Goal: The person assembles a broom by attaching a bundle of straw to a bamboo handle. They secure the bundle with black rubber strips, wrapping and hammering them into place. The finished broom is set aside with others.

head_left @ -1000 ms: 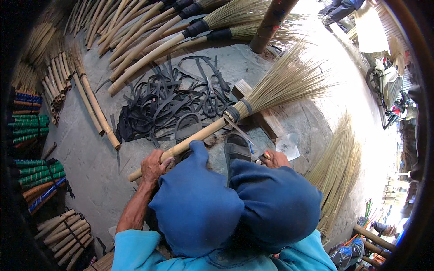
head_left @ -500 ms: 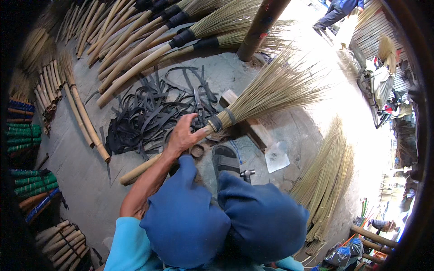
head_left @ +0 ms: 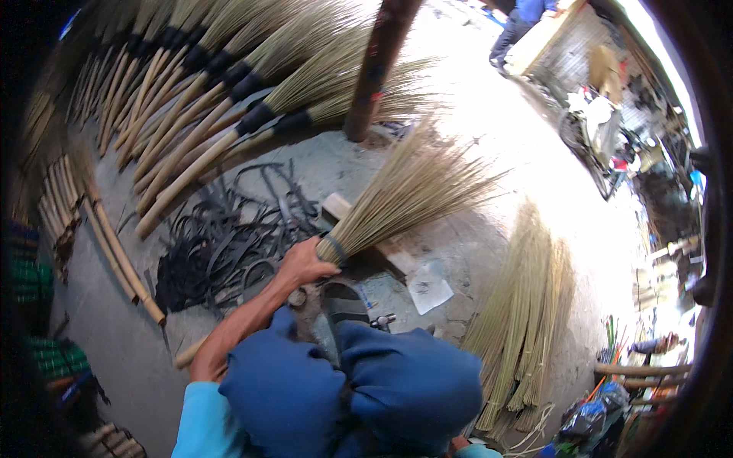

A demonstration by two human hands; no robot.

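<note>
My left hand (head_left: 305, 263) is closed around a straw broom (head_left: 412, 191) right at its dark binding, where the bristles meet the handle. The fan of bristles points up and to the right. The pale wooden handle (head_left: 187, 355) runs down-left under my forearm and shows again beside my elbow. My knees in blue trousers (head_left: 412, 382) fill the lower middle, with a dark sandal (head_left: 343, 305) just below the broom's neck. My right hand is hidden behind my knees.
A heap of black rubber strips (head_left: 221, 244) lies left of the broom. Finished brooms (head_left: 229, 99) lie in a row at the back by a wooden post (head_left: 378, 69). Loose straw (head_left: 527, 305) lies right, bamboo sticks (head_left: 114, 252) left, a wood block (head_left: 389, 252) under the broom.
My left hand has slid from the handle's lower end up to the binding. My right hand, seen near the binding a second ago, has dropped out of view.
</note>
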